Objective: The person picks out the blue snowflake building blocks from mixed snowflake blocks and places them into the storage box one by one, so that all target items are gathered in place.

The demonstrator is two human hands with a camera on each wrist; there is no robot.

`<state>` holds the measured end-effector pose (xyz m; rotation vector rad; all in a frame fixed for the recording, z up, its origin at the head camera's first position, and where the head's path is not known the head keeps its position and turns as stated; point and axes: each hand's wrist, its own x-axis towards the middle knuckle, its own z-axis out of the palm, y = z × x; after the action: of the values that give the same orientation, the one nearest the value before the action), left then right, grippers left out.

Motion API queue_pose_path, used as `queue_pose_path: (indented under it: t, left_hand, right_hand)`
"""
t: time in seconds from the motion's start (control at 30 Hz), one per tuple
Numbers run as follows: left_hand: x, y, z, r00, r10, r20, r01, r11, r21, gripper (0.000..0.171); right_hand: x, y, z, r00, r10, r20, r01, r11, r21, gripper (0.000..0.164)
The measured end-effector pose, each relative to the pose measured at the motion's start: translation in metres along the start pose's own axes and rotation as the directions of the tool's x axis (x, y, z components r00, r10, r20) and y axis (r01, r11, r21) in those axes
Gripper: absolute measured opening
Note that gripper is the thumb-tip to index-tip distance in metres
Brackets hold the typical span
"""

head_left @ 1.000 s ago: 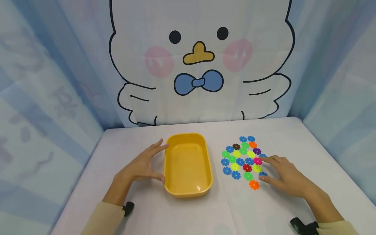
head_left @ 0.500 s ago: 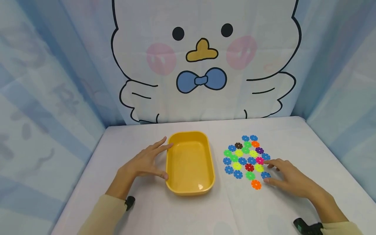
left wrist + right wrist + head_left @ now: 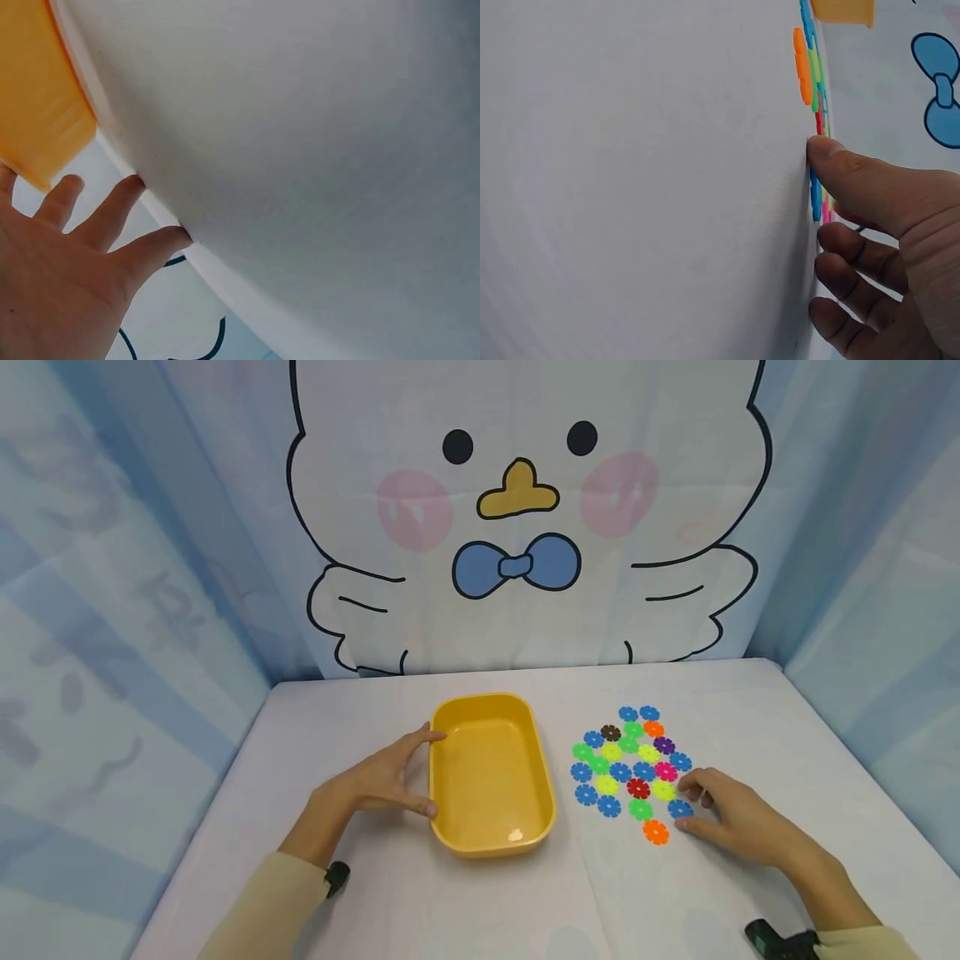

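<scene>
A yellow plastic tray (image 3: pixel 491 777) lies on the table, bare inside. At its left side is my left hand (image 3: pixel 386 781), with spread fingers and thumb at the rim; the left wrist view shows the fingers (image 3: pixel 112 214) extended beside the tray (image 3: pixel 45 90). Right of the tray lie many flat notched plastic discs in several colours, among them a red disc (image 3: pixel 638 788) and an orange disc (image 3: pixel 656 832). My right hand (image 3: pixel 742 818) rests at their right edge, loosely bent, thumb beside a blue disc (image 3: pixel 680 808). In the right wrist view, thumb and fingers (image 3: pixel 840 240) stand apart.
The white-covered table (image 3: pixel 480 910) runs back to a curtain (image 3: pixel 517 627) with a cartoon bird on it. Blue patterned curtains (image 3: pixel 135 635) hang at both sides. Black wrist devices (image 3: pixel 783 941) are on both arms.
The view has shifted slightly. The tray and my left hand have moved a little to the right. My right index finger has drawn back from the pink disc and bent more.
</scene>
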<state>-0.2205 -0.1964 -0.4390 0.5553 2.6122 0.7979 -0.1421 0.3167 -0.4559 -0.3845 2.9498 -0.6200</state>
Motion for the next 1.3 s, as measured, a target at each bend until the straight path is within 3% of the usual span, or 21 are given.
queue_pose_path:
  t: [0.13, 0.4, 0.67, 0.93, 1.1, 1.3]
  left_hand:
    - [0.0, 0.0, 0.001, 1.0, 0.021, -0.01, -0.021, 1.0, -0.008, 0.115]
    - [0.001, 0.002, 0.002, 0.996, 0.086, -0.035, -0.084, 0.995, 0.061, 0.109]
    - [0.004, 0.003, 0.004, 0.996, 0.082, -0.042, -0.079, 0.995, 0.065, 0.106]
    - [0.004, 0.003, 0.004, 0.997, 0.076, -0.027, -0.075, 0.996, 0.054, 0.105]
    - [0.004, 0.003, 0.004, 0.997, 0.07, -0.025, -0.068, 0.996, 0.048, 0.104]
    - [0.001, 0.003, 0.005, 0.997, 0.07, -0.03, -0.069, 0.997, 0.043, 0.103]
  right_hand:
    - [0.001, 0.0, 0.0, 1.0, -0.018, -0.002, 0.018, 1.0, 0.004, 0.05]
    - [0.002, -0.001, -0.002, 0.999, -0.039, 0.023, 0.039, 0.999, 0.026, 0.04]
    - [0.003, -0.001, -0.003, 0.998, -0.038, 0.045, 0.036, 0.998, 0.047, 0.039]
    - [-0.002, -0.003, -0.004, 0.995, -0.043, 0.088, 0.036, 0.996, 0.082, 0.05]
    - [-0.006, -0.003, -0.006, 0.992, -0.072, 0.101, 0.062, 0.994, 0.093, 0.042]
    - [-0.005, -0.007, -0.007, 0.986, -0.079, 0.144, 0.074, 0.997, 0.038, 0.038]
